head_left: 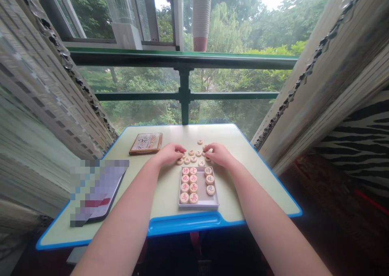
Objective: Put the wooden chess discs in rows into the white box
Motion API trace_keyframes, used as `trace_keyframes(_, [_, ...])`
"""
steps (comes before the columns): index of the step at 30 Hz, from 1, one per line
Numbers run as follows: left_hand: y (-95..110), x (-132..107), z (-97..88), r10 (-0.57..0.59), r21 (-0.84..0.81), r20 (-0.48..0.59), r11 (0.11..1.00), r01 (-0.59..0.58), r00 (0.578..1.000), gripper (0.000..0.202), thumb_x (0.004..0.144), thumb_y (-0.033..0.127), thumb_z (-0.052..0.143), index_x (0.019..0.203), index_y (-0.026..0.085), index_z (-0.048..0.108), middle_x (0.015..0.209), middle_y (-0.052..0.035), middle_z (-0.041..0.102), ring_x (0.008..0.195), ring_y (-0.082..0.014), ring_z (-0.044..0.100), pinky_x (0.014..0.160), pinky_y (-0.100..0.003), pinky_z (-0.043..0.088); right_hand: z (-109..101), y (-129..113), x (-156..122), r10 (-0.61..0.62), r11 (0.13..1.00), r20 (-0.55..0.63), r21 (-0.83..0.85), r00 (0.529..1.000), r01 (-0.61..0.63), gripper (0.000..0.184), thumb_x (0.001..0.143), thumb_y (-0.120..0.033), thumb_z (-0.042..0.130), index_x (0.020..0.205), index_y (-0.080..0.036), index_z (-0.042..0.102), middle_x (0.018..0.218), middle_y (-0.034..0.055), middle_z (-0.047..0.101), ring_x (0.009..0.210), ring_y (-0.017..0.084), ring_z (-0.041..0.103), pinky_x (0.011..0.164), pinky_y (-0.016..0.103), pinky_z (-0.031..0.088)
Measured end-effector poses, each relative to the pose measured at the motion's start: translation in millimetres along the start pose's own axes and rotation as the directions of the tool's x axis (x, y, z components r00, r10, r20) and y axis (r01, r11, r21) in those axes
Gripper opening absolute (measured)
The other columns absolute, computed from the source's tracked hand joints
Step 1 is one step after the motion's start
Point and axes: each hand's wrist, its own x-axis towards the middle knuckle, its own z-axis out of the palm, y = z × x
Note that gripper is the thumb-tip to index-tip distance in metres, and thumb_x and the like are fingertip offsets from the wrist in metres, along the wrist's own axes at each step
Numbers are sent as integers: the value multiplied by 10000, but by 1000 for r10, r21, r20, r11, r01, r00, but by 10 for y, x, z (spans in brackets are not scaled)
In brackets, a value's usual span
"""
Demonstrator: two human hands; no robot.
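Wooden xiangqi pieces (193, 159) lie in a loose cluster just beyond the white tray (198, 203), about ten of them, flat on the desk, some touching. Eleven more pieces sit inside the tray in rows, red characters up, with a gap at its lower right. Left hand (169, 154) is just beyond the tray's left corner, palm down, fingers (183, 149) curled together at the cluster's left side. Right hand (219, 154) mirrors it beyond the tray's right corner, fingers (206, 147) curled at the cluster's right side. Neither hand is spread; whether either is pinching a piece, cannot tell. Flat decorated box (146, 143) lies left of the cluster, beyond the tray. Pixelated dark-edged object (96, 191) is further left of the tray, too blurred to name. Pale green desk (253, 183) with blue edging carries all of this. Green railing (184, 60) runs beyond the tray, trees outside.
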Motion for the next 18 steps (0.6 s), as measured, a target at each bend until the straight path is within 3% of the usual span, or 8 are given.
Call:
trace_keyframes(6, [-17, 44, 39, 55, -35, -77, 998, -57, 996, 376, 672, 191, 556, 1035, 141, 641, 1020, -70, 679, 879, -181, 619, 759, -255, 482, 23, 15, 9, -29, 1000, -24, 6, 999, 29, 201, 734, -181, 556, 884, -201, 688, 990, 32, 641, 734, 115, 578, 785, 239, 429])
trace_keyframes(10, [-47, 12, -58, 18, -2, -86, 1000, -18, 996, 387, 657, 215, 577, 1033, 143, 636, 982, -80, 685, 867, -190, 625, 708, -244, 487, 25, 29, 5, -47, 999, -44, 18, 998, 48, 192, 751, -207, 567, 901, -195, 687, 998, 46, 627, 741, 117, 573, 795, 247, 428])
trace_keyframes(14, [7, -100, -159, -66, 115, 48, 992, 61, 997, 362, 597, 313, 656, 935, 182, 664, 928, -63, 688, 756, -190, 633, 566, -229, 464, 30, 24, 3, -75, 997, -44, 6, 996, 76, 171, 753, -235, 589, 881, -194, 694, 977, 53, 623, 774, 133, 574, 791, 256, 429])
trace_keyframes(18, [67, -164, -167, -38, 165, 94, 986, 22, 995, 351, 532, 286, 705, 864, 178, 670, 886, -54, 691, 805, -203, 631, 646, -237, 470, 31, 6, 1, -92, 996, -35, -10, 995, 91, 157, 758, -229, 585, 858, -194, 701, 948, 56, 626, 806, 146, 574, 782, 255, 429])
